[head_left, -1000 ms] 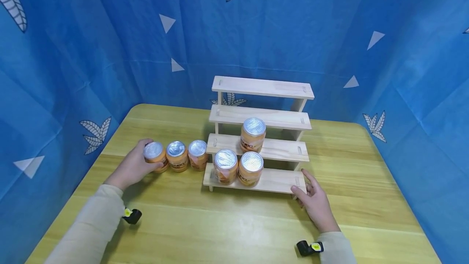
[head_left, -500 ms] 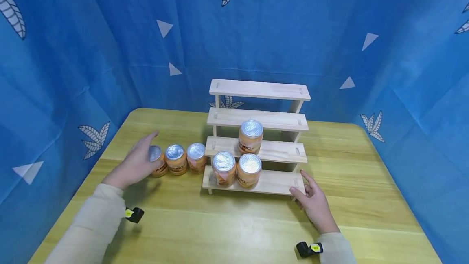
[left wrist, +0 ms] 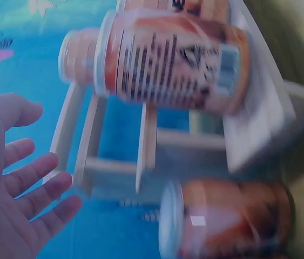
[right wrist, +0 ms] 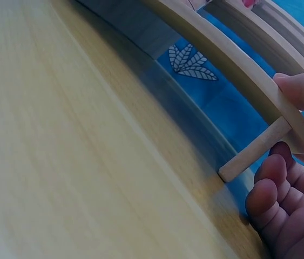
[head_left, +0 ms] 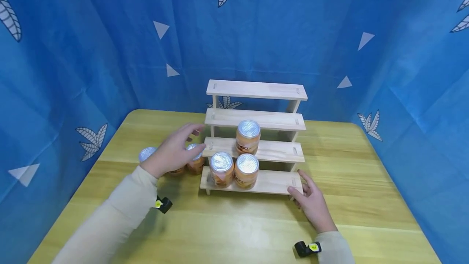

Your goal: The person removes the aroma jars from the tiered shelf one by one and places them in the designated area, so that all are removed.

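Observation:
My left hand [head_left: 176, 150] hangs over the table cans with fingers spread and nothing held. It partly covers the middle one of three orange cans with silver lids: the leftmost can [head_left: 147, 153] shows its lid, and the rightmost can [head_left: 196, 165] stands beside the stepped wooden rack [head_left: 256, 89]. Two cans, one left [head_left: 221, 170] and one right [head_left: 246, 171], stand side by side on the lowest step; another can [head_left: 248, 137] is one step up. At the lowest step's right end, my right hand [head_left: 311, 203] grips the board, thumb on top, other fingers curled below.
A yellowish wooden table [head_left: 227, 227] carries the rack and cans. Blue patterned cloth [head_left: 278, 23] hangs close behind the rack and along both sides.
My left hand has come off the leftmost can, lifted, and moved right toward the rack, empty. My right hand keeps its hold on the rack. The head view has shifted slightly.

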Action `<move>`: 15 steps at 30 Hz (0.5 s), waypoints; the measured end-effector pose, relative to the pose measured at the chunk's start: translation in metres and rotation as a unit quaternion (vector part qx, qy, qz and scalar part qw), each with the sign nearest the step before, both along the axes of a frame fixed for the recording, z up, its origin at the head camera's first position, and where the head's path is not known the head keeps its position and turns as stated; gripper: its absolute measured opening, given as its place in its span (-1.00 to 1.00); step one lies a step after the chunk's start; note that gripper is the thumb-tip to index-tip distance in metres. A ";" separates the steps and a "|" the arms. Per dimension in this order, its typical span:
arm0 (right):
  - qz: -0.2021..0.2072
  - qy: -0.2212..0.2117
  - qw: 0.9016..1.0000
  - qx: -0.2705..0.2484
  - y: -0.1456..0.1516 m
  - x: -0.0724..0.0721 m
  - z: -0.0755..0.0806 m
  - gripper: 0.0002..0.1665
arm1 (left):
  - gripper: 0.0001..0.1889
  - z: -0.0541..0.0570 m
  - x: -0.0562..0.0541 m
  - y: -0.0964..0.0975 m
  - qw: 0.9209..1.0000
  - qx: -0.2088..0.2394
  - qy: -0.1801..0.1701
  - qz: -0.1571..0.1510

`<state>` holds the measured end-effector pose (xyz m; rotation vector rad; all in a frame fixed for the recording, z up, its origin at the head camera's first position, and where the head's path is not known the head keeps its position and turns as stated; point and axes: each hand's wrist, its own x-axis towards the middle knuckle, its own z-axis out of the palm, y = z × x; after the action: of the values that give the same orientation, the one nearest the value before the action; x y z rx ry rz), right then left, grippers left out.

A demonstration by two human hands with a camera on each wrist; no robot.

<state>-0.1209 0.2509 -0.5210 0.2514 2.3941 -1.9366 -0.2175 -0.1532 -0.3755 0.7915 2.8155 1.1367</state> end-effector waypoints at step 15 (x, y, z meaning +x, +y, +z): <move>0.001 0.008 1.000 -0.012 0.000 0.001 -0.003 0.01 | -0.11 0.000 -0.015 0.074 0.996 -0.017 -0.050 -0.076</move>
<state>-0.1202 0.2512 -0.5240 0.2330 2.3787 -1.9716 -0.2327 -0.0794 -0.3754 0.9009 2.6363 1.0708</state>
